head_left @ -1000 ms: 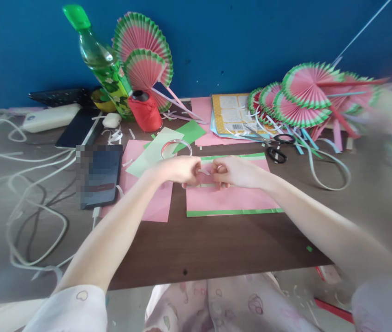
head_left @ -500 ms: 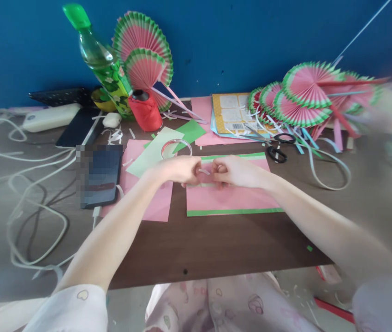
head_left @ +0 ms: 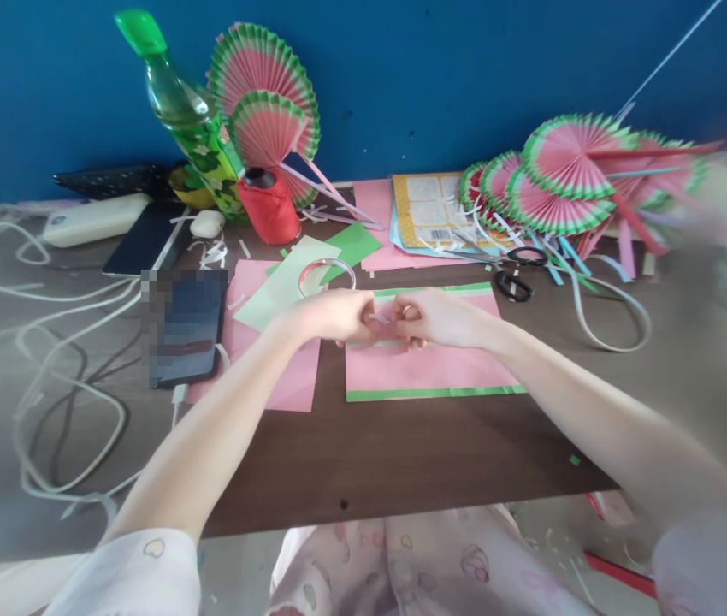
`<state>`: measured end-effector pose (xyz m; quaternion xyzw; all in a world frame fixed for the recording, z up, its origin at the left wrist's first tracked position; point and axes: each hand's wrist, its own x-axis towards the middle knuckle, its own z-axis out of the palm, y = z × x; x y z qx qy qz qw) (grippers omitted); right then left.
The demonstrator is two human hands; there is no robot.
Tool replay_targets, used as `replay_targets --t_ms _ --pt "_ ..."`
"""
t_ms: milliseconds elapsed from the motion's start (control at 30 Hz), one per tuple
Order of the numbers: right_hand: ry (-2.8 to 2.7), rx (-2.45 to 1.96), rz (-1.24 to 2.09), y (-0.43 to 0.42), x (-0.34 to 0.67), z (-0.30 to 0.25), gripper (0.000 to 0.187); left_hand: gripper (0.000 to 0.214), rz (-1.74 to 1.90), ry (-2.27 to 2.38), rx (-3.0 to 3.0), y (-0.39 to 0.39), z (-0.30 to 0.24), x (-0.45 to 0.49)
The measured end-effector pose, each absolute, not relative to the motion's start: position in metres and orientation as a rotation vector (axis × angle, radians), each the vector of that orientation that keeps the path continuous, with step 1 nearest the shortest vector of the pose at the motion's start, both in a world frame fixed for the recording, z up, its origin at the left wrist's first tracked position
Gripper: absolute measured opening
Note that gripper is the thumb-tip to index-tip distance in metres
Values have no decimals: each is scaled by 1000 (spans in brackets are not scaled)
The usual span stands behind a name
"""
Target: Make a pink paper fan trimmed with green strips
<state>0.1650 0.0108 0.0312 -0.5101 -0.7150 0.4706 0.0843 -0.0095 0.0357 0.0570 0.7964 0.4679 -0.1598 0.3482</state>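
Observation:
My left hand (head_left: 328, 316) and my right hand (head_left: 440, 317) meet above a pink paper sheet with green edges (head_left: 431, 370) lying on the dark table (head_left: 402, 453). Both hands are closed in a pinch on a small pale strip (head_left: 377, 318) held between their fingertips. A clear tape ring (head_left: 327, 275) lies just behind my left hand. More pink paper (head_left: 292, 376) sits under my left wrist.
A phone (head_left: 185, 325) lies at the left, with white cables (head_left: 49, 342) beyond it. A green bottle (head_left: 187, 111), red thread spool (head_left: 269, 205) and pink-green paper fans (head_left: 267, 103) stand at the back. Scissors (head_left: 514, 278) and more fans (head_left: 569, 171) lie at the right.

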Motion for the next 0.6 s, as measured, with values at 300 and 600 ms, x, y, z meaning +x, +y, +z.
replay_targets --t_ms 300,600 --pt "-2120 -1510 1434 12 166 31 5 24 -395 1292 2133 31 56 -6" --pt "-2014 -1488 1560 18 171 29 9 24 -416 1275 2178 33 54 -6"
